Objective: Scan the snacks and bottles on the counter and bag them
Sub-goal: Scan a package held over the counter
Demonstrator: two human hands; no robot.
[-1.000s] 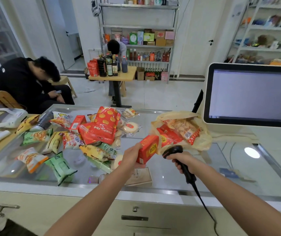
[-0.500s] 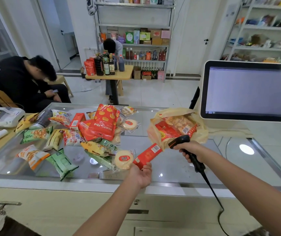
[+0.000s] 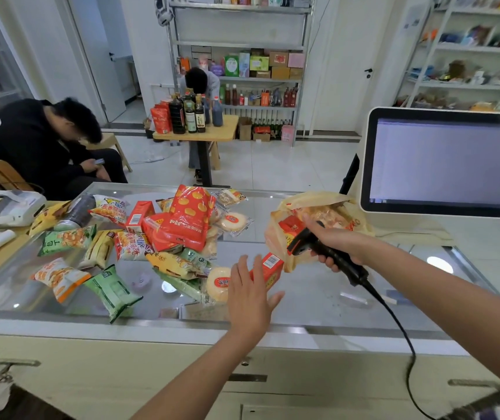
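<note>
Head view: the left hand (image 3: pixel 250 294) has let go of the red box (image 3: pixel 269 266) it held up to the scanner (image 3: pixel 303 239) half a second ago. Its grip is now open, fingers spread. The box lies just beside the mouth of the bag (image 3: pixel 312 201), not clearly inside. The right hand (image 3: pixel 339 237) keeps its grip closed round the scanner. The box looks scanned but not yet bagged, and the snack pile (image 3: pixel 176 231) waits on the surface (image 3: pixel 318 298).

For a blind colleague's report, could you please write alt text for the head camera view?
A person's right hand grips a black barcode scanner in front of a yellowish plastic bag of snacks, while the open left hand is beside a red box. More snack packets lie piled on the glass counter.
</note>
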